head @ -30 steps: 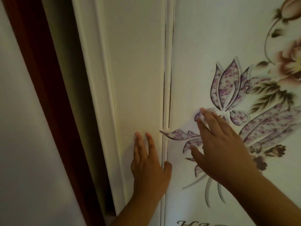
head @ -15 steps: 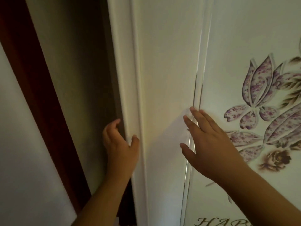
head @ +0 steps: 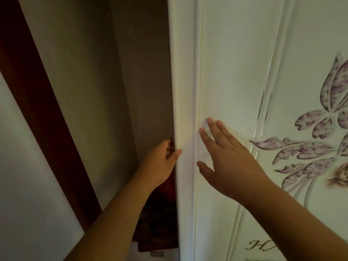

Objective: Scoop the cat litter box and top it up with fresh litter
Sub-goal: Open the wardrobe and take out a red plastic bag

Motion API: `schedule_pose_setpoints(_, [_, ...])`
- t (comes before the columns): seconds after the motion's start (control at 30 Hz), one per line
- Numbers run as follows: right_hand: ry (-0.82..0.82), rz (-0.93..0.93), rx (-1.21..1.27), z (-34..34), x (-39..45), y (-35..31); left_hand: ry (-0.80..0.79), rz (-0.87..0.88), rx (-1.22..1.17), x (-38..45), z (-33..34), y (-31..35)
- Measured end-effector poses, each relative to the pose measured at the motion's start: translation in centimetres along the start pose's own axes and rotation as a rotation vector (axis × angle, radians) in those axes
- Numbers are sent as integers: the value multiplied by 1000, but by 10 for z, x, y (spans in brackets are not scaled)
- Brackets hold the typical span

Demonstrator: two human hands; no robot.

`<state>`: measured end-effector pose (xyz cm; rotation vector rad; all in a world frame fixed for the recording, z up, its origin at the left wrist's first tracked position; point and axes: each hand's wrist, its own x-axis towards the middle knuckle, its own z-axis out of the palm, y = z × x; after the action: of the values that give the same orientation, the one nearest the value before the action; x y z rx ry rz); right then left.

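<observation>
Gripping door edge (head: 185, 110) (left hand (head: 160, 164)).

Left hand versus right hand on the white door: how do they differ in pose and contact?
The left hand curls around the door's edge, fingers hooked behind it and thumb in front; the right hand lies flat and open on the door's front face. The left hand sits beside the dark gap; the right hand sits nearer the purple flower print. Both are bare and hold nothing else.
</observation>
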<state>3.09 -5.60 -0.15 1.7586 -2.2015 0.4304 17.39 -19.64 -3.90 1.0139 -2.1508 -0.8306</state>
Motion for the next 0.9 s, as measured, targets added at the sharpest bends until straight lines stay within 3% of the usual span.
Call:
schedule_pose_setpoints(0.33, [-28, 141, -67, 32, -2, -24, -64, 59, -8, 5, -3, -23])
schedule_pose_setpoints(0.63, [-183, 191, -134, 32, -8, -37, -114, 113, -9, 17, 1, -40])
schedule_pose_setpoints(0.9, [-138, 313, -43, 36, -2, -54, -156, 186, 46, 24, -9, -38])
